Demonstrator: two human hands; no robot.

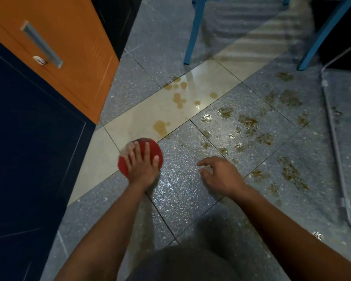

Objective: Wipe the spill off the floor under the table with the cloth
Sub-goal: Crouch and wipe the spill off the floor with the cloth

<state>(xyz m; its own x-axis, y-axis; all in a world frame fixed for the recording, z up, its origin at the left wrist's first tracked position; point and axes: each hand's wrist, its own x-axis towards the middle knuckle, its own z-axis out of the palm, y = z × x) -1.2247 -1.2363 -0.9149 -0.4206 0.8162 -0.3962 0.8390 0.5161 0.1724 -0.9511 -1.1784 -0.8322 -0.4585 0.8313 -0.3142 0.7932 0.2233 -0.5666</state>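
1. Red cloth (150, 148), bunched into a rounded pad, is lying flat on the floor (176, 191) at the seam between a pale tile and a grey speckled tile, close to the foot of the orange cabinet (55, 57) and the dark blue cabinet (28, 149).
2. Left hand (141, 165) is pressing down on the cloth with palm flat and fingers spread over it; it is bearing on it rather than clenching it.
3. Right hand (221, 175) is hanging just above the grey tile, to the right of the cloth and apart from it, fingers loosely curled and grasping nothing.
4. Spill (249, 122) is showing as brown blots scattered across the tiles. The nearest puddle (161, 126) is sitting on the pale tile just beyond the cloth; the larger part is spreading ahead and to the right, toward the blue chair legs (195, 33) and a thin metal frame (334, 138).
5. Wet sheen is glinting on the grey tile between the two hands.
6. Judgement: most of the spill is lying unwiped. The left hand, already on the cloth, is the one placed to push it, forward and rightward, along the diagonal band of blots. The empty right hand is nearer the heavy patch.
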